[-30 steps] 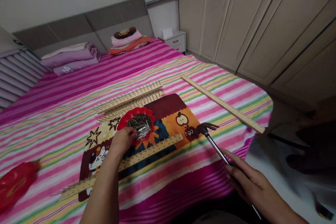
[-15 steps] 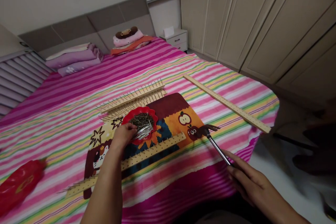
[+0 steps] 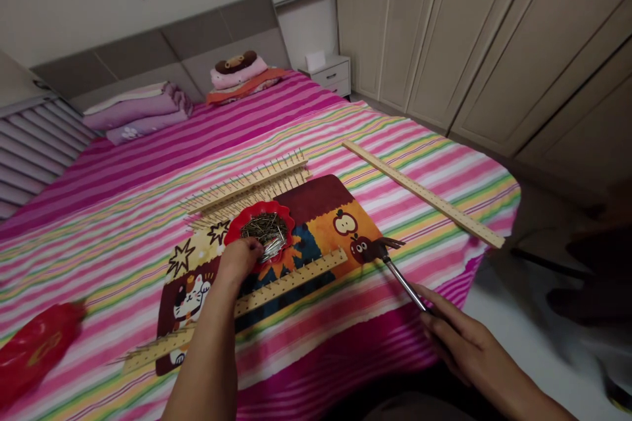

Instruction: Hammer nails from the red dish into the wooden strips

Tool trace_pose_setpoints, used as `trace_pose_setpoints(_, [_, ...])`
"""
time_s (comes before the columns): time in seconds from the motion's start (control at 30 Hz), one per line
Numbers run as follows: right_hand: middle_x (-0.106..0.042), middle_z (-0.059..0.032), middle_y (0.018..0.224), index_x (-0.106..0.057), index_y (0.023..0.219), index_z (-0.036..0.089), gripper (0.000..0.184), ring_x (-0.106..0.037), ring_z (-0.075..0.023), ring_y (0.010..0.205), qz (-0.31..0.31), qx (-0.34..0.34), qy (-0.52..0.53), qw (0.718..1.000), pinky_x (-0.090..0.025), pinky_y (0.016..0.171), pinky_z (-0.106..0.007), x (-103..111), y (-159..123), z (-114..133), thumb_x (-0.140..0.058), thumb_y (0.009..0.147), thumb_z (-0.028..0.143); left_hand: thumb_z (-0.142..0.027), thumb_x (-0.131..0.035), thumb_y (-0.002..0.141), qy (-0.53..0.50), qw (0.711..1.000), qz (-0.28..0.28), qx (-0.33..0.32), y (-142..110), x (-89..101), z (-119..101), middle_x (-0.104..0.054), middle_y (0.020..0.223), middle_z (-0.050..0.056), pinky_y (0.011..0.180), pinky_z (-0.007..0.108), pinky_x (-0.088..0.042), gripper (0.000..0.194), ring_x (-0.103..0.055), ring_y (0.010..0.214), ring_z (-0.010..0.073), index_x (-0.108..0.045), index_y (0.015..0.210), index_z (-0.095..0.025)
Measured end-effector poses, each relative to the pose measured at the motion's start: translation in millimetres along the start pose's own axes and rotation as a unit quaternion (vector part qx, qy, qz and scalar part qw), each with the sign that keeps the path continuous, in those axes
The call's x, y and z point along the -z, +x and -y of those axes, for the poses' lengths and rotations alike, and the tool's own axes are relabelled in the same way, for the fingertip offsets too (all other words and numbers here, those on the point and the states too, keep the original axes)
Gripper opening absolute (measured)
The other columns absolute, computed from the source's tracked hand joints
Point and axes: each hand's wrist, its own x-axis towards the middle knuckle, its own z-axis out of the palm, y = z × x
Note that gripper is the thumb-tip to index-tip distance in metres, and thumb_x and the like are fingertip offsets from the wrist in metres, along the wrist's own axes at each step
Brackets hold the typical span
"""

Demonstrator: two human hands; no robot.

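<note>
My left hand reaches over the near rim of a red scalloped bowl, fingers pinched together at the loose nails inside. Whether a nail is between the fingertips is too small to tell. My right hand is wrapped around the handle of a claw hammer; its head rests over the right edge of a cartoon-printed mat. Across the mat's near side lies a wooden strip with rows of holes, nails standing in its left end. My left forearm hides part of that strip.
Behind the bowl lie wooden strips bristling with nails. Another holed strip lies to the right on the striped bedspread. A red plastic bag is at the left. Folded bedding sits near the headboard.
My left hand has shifted slightly to the right within the bowl, its fingers still among the nails. The hammer stays in my right hand, nearly where it was.
</note>
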Motion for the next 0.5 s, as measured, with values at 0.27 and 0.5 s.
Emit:
trace_pose_setpoints(0.27, [-0.053,0.0033,0.047,-0.064,0.126,0.024,0.054,-0.049,-0.0146,0.042,0.002,0.021,-0.003,1.000,-0.040,0.038,-0.022,0,6,-13,-0.063,0.078,0.048,-0.041,-0.070,0.056,-0.438,0.894,-0.092,0.032,-19,6.7,8,-0.058,0.056,-0.002,0.050,0.023,-0.040,0.030,-0.051,0.053,0.0105,-0.063,0.072,-0.017])
trace_pose_setpoints(0.5, [-0.053,0.0035,0.047,-0.063,0.127,0.022,0.050,-0.048,-0.0137,0.041,0.010,0.027,-0.013,0.999,-0.039,0.037,-0.021,-2,-3,-1,-0.059,0.083,0.045,-0.027,-0.079,0.048,-0.625,0.770,-0.101,0.076,-65,4.5,-27,-0.064,0.062,0.000,0.050,0.020,-0.048,0.032,-0.060,0.058,0.0103,-0.065,0.074,-0.014])
